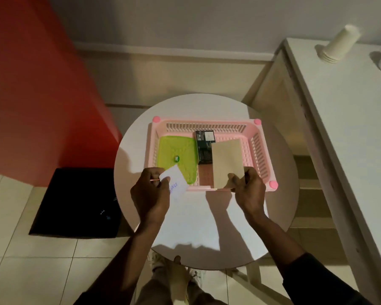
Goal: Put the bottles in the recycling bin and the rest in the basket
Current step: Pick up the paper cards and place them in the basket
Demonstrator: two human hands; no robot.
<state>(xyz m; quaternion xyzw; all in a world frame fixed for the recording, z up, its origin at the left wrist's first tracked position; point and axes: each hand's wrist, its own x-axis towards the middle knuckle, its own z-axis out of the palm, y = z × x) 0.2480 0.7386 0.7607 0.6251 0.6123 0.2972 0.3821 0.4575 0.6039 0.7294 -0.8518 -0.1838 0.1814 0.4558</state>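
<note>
A pink slotted basket (259, 148) sits on a round white table (198, 225). Inside it lie a green flat pad (180, 155) and a dark box (205, 148). My left hand (150, 194) pinches a small white paper card (176, 180) with blue writing, along with a thin stick, over the basket's near left corner. My right hand (249, 190) holds a beige envelope-like card (227, 164), tilted over the basket's right half, together with a thin stick. A black bin (75, 201) stands on the floor left of the table; its contents are too dark to make out.
A red wall panel (37, 95) rises behind the bin. A white counter (350, 133) at right carries a stack of paper cups (339, 44). The floor is tiled; my feet show under the table's near edge.
</note>
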